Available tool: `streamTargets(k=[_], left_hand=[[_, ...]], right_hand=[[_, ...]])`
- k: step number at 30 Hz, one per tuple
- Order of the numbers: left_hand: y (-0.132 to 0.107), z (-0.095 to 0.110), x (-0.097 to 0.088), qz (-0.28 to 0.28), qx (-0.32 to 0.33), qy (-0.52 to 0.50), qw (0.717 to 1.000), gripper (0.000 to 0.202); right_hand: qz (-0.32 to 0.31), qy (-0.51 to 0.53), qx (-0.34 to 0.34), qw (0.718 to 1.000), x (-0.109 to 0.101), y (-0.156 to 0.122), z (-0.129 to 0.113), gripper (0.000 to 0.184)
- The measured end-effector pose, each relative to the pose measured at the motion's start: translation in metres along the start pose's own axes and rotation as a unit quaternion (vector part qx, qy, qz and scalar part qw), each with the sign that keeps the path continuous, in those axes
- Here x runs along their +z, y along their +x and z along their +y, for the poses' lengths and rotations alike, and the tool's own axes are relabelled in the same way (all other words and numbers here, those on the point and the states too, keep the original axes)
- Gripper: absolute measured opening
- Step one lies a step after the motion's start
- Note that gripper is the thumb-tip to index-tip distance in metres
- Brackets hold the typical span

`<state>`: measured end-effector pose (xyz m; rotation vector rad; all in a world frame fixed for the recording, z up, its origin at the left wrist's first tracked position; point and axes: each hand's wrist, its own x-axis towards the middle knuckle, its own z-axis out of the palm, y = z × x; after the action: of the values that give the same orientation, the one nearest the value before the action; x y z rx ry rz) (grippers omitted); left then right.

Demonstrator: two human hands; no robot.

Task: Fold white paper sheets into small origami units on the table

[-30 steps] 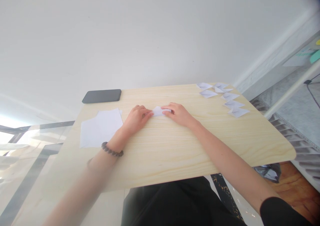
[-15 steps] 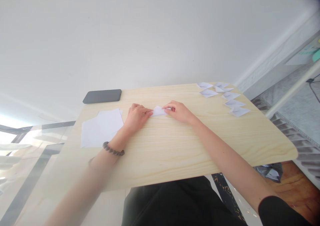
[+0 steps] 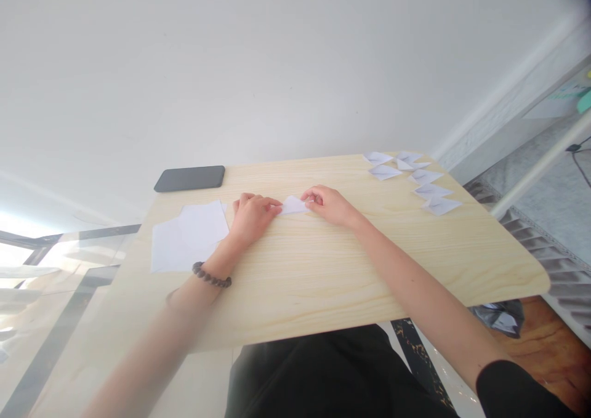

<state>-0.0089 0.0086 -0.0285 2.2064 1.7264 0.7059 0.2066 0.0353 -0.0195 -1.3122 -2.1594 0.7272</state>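
Observation:
A small folded white paper [image 3: 292, 205] lies on the light wooden table [image 3: 295, 276] between my two hands. My left hand [image 3: 255, 217] pinches its left end, thumb and fingers closed together. At the other end, my right hand [image 3: 330, 204] has its fingers curled and closed on the paper's right tip. The paper's middle rises in a low peak, and both its ends are partly covered by my fingertips. Left of my left hand lie some flat white paper sheets [image 3: 184, 239], overlapping one another.
Several folded paper pieces [image 3: 441, 204] with pointed ends sit at the table's back right. A dark phone [image 3: 190, 178] rests at the back left, close to the white wall [image 3: 277, 67]. Below the table's right side is a dark plastic bag [image 3: 501, 316] on the floor.
My right hand's fingers have shifted slightly at the paper's right end, and more of its peak shows. Otherwise the hands and table things are nearly unchanged.

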Motion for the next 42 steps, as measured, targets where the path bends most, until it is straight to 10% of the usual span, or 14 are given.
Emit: streamTargets(k=[13,42], left_hand=[[0.001,-0.003,0.002,0.001,-0.009,0.001,1.0,0.022],[0.0,0.0,-0.001,-0.016,-0.002,0.011,1.0,0.023]], right_hand=[[0.149,-0.102,0.008,0.984,0.035,-0.004,-0.018,0.049],[0.015,0.066,0.098,0.993,-0.019,-0.013,0.014,0.063]])
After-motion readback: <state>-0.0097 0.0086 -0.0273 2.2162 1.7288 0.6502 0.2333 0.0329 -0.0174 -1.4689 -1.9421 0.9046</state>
